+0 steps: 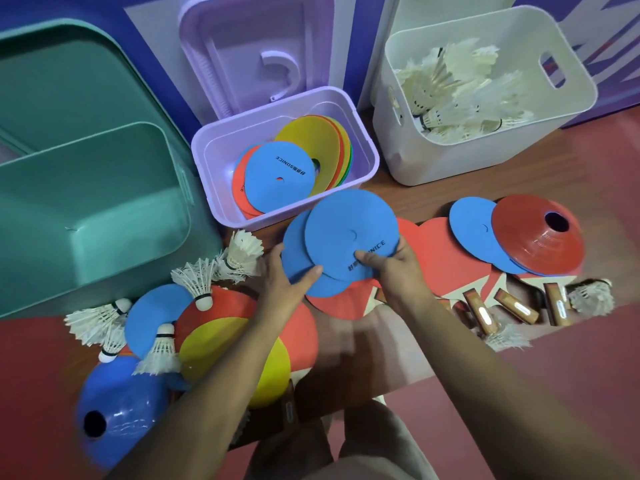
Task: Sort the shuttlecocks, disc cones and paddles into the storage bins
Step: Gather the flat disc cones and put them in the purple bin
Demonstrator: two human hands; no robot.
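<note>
The left hand (284,285) and right hand (398,271) each pinch two overlapping flat blue discs (346,230) near the lilac plastic bin (207,174). Being only loosely stacked, one disc could slip and land short of the bin.

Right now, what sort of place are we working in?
Probably a sports-club equipment corner: a white plastic bin full of feather shuttlecocks, a lilac plastic bin of flat coloured disc cones, and red wooden-handled paddles.

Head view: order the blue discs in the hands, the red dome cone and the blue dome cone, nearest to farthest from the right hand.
1. Blue discs: gripped by the right hand itself, and by the left hand.
2. Red dome cone: off to the right.
3. Blue dome cone: far lower left, beyond the left arm.
</note>
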